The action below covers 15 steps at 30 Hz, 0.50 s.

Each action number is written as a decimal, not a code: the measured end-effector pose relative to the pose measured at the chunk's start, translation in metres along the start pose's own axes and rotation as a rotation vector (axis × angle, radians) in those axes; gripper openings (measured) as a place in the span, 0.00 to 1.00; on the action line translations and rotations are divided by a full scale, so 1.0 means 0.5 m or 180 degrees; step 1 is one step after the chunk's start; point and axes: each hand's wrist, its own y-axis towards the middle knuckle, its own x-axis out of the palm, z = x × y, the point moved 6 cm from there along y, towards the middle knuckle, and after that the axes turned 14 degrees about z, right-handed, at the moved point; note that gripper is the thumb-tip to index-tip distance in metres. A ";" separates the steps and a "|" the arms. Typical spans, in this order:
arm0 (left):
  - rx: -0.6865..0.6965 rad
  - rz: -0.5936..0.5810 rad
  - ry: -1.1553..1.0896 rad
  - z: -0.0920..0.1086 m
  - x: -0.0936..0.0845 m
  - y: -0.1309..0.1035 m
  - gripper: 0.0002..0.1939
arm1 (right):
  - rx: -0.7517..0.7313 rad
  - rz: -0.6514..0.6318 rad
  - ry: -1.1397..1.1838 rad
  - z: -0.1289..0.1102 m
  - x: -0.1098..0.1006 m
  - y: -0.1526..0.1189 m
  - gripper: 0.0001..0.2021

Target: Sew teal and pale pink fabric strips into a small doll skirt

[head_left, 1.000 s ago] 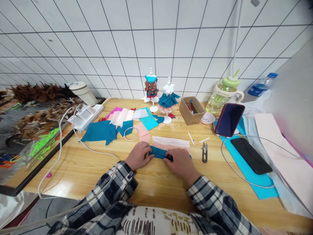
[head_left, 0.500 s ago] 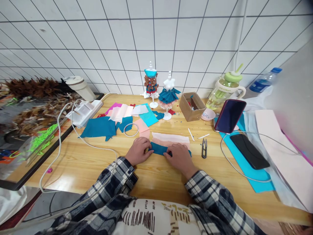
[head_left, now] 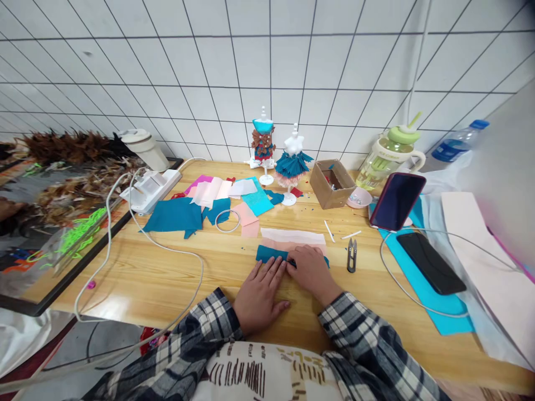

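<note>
A dark teal strip [head_left: 267,254] that looks like crepe paper lies across the table in front of me. My left hand [head_left: 259,294] rests flat below it, fingers stretched out and their tips on the strip's lower edge. Curled over the strip's right part is my right hand [head_left: 312,273], thumb and fingers drawn together. Something small and dark shows at its fingertips, too little to name. Just beyond lie a peach strip [head_left: 278,244] and a pale pink strip [head_left: 292,234], partly overlapped. Thread snips [head_left: 351,257] lie to the right of my right hand.
Two small dressed mannequins [head_left: 289,164] stand near the wall beside a cardboard box [head_left: 332,186]. Coloured sheets [head_left: 173,215] and a ring [head_left: 228,221] lie back left. A white cable [head_left: 199,278] loops at left. Phones [head_left: 430,262] and a jug [head_left: 388,159] are at right.
My left hand has let go of the strip's left end, moved right and down, and flattened beside my right hand. The right hand stays on the strip. The view has shifted slightly.
</note>
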 end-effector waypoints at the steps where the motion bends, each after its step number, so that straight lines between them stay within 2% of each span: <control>1: -0.0031 -0.0014 0.0010 -0.003 0.000 0.001 0.42 | -0.0040 -0.0046 0.0014 0.001 -0.004 -0.001 0.06; 5: -0.0053 0.0006 0.0023 -0.004 -0.005 0.002 0.41 | -0.0173 -0.0184 0.0033 0.020 -0.028 -0.014 0.08; 8: -0.0126 0.0057 0.0026 -0.004 -0.011 0.002 0.40 | -0.0053 -0.0224 0.0051 0.048 -0.040 -0.029 0.10; 12: -0.0182 0.0048 0.0027 -0.007 -0.015 0.002 0.39 | 0.0179 -0.0183 0.0178 0.077 -0.039 -0.042 0.07; 15: -0.0195 0.0002 0.0029 -0.009 -0.015 0.002 0.38 | 0.0146 -0.0171 0.0315 0.085 -0.037 -0.047 0.07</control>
